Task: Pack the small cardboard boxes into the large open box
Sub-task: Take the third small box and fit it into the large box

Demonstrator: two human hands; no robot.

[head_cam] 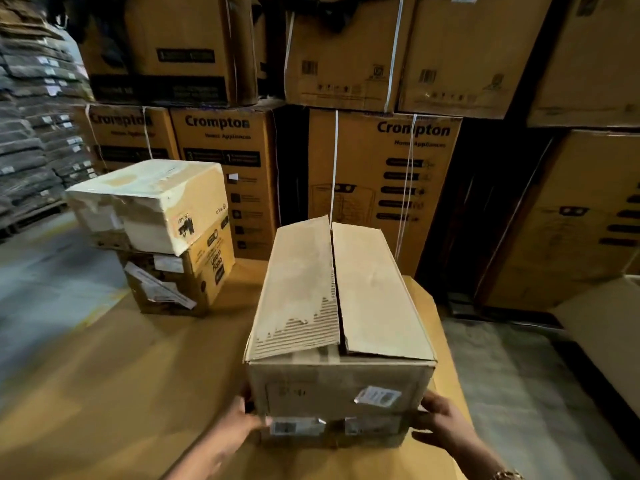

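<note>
A long brown cardboard box stands in front of me on a flat cardboard sheet. Its two top flaps are folded down with a gap along the middle, and the left flap's surface is torn. White labels are stuck on its near face. My left hand grips the box's lower left corner and my right hand grips its lower right corner. To the left, a pale taped box lies on top of a brown labelled box.
Tall stacked "Crompton" cartons form a wall right behind the box. Piles of dark flat bundles stand at far left. Grey floor shows on the right, with another cardboard sheet at the right edge.
</note>
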